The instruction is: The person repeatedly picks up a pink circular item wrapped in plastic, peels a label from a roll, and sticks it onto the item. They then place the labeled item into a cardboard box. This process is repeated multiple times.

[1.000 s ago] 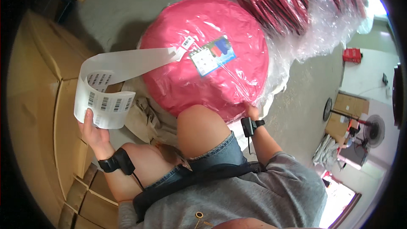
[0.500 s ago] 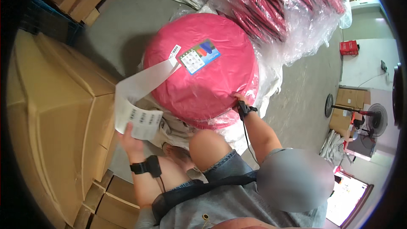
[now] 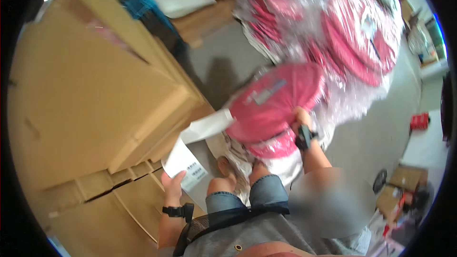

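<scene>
A long white strip of barcode labels (image 3: 188,162) hangs from my left hand (image 3: 173,184), its end pinched between thumb and fingers. The strip's far end reaches up to the left edge of a round, flat pink package (image 3: 271,109) in clear plastic. On the package's upper face is a blurred label (image 3: 270,91). My right hand (image 3: 302,118) grips the package's right side, and the package is tilted. Another plastic-wrapped pink item (image 3: 273,146) lies directly under it.
Several plastic-wrapped pink round packages (image 3: 350,43) are heaped at the far right. Large brown cartons (image 3: 95,100) stand close on my left. A blue crate (image 3: 143,4) is beyond them. A red box (image 3: 419,122) sits against the right wall.
My right hand has closed on the pink package and tilted it up. The label strip stays in my left hand. The view has swung, bringing more of the cartons and the pink heap into sight.
</scene>
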`<state>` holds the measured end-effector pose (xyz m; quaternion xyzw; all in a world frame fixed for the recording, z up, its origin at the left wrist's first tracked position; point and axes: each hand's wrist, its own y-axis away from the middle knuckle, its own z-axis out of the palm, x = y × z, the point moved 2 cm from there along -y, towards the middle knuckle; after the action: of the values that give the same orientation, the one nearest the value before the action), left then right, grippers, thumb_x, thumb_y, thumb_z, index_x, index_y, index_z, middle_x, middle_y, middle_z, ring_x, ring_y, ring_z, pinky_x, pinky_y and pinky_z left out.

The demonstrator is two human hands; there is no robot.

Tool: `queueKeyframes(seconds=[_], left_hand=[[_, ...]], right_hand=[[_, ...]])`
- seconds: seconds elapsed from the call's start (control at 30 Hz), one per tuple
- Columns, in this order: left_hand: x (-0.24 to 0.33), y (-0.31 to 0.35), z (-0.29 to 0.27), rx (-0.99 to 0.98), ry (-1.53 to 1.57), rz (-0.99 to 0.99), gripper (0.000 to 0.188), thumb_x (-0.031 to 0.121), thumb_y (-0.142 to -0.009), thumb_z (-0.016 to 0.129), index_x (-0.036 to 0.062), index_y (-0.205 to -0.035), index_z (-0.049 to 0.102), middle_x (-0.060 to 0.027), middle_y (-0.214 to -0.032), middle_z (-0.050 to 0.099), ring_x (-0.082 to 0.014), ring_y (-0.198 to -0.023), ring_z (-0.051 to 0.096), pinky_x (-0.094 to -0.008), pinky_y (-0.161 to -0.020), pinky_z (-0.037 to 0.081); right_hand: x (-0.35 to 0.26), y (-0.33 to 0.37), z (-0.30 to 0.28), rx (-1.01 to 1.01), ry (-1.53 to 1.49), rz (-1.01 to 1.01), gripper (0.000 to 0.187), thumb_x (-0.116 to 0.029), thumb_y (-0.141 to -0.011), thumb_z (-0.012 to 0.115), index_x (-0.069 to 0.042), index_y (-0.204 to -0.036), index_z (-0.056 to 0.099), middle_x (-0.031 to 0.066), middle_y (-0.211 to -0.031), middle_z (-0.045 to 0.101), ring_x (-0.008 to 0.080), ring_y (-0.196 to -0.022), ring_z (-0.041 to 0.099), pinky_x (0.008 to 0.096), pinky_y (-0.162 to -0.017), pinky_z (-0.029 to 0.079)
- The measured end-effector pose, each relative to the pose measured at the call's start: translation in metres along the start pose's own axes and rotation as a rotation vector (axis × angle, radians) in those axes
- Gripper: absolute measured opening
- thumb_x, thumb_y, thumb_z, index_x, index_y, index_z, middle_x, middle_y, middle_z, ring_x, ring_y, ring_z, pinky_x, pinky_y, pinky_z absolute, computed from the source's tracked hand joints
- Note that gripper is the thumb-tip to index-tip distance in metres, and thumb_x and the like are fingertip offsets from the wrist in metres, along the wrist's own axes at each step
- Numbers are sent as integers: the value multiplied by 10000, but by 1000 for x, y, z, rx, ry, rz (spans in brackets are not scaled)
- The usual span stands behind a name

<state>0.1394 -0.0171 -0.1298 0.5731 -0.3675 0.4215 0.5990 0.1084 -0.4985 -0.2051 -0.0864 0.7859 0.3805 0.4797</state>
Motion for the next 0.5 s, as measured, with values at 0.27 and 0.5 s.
queueKeyframes(seconds=[0.27,0.5], left_hand=[[123,137,-100,295,28,194,329,-83,-686,624,-41,-1004,550,-75,-938,615,-147,-827,585,-276,-751,465],[97,152,-177,500,122,230,346,-53,-688,644,-49,-1017,538,-86,-944,610,-158,-831,582,-279,-752,460]], right_hand=[[-191,146,-107,-283,-512,97,170,-23,-570,486,-67,-717,559,59,-730,584,213,-702,551,317,-727,440],[-337,254,-110,-464,-529,-101,187,-12,-612,497,-27,-784,570,81,-779,603,229,-734,570,345,-755,469]])
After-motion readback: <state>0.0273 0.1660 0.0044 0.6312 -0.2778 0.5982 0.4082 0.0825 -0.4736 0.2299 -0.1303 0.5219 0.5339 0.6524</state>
